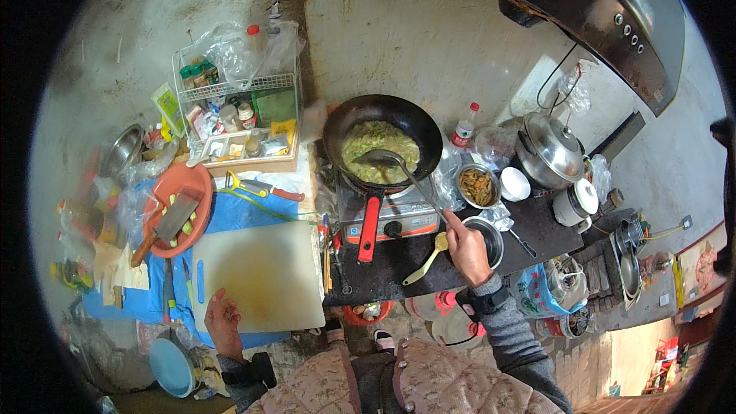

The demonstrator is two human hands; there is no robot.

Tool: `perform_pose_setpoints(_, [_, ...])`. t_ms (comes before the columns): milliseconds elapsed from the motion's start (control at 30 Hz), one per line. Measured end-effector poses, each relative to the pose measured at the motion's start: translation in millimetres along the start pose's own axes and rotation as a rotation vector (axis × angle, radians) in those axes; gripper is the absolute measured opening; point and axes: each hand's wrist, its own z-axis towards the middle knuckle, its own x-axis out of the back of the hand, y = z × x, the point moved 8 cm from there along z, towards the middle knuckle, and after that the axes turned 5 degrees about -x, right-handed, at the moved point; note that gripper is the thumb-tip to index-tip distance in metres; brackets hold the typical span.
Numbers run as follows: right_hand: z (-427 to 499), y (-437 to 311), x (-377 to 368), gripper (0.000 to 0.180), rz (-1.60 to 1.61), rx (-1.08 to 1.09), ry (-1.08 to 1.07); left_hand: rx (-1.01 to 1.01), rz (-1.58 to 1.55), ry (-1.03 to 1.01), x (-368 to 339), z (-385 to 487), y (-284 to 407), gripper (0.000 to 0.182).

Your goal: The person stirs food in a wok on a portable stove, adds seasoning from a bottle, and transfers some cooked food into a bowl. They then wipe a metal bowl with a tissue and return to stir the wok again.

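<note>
My right hand (468, 250) grips the handle of a metal ladle (409, 172), whose bowl lies in greenish cooked food (382, 141) inside a black wok (422, 121). The wok, with its red handle (371, 224) towards me, stands on a portable gas stove (411, 224). My left hand (223, 319) is over the near left part of a white cutting board (276, 253), fingers apart and holding nothing; whether it touches the board I cannot tell. Beyond the board, a cleaver (177, 217) lies across a red plastic basin (207, 230) with pale green vegetable pieces.
Right of the wok are a bowl of cooked food (478, 186), a white bowl (515, 184), a lidded metal pot (552, 149) and a metal bowl (497, 244). A cream plastic spoon (425, 264) lies below the stove. A seasoning rack (238, 89) stands at the back left.
</note>
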Motion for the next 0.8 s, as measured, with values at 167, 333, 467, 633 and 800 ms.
perform_pose_setpoints(167, [-1.9,3.2,-5.5,0.038,-0.031,-0.050,-0.054,-0.092,0.042,-0.011,3.5,2.1,22.3,0.037])
perform_pose_setpoints(333, [-3.2,-6.5,-2.0,0.037,0.007,0.066,-0.026,-0.230,0.318,-0.074,10.1,26.6,107.0,0.036])
perform_pose_setpoints(467, [2.3,-5.0,-7.5,0.037,0.083,0.020,0.002,-0.386,0.527,-0.145,4.3,65.9,198.1,0.030])
perform_pose_setpoints(633, [2.3,11.6,-12.9,0.036,0.233,-0.137,0.039,-0.471,0.612,-0.254,-21.6,178.7,230.7,0.021])
perform_pose_setpoints(800, [-8.4,22.8,-8.4,0.038,0.292,-0.269,0.075,-0.421,1.016,-0.210,-1.0,321.5,219.4,0.033])
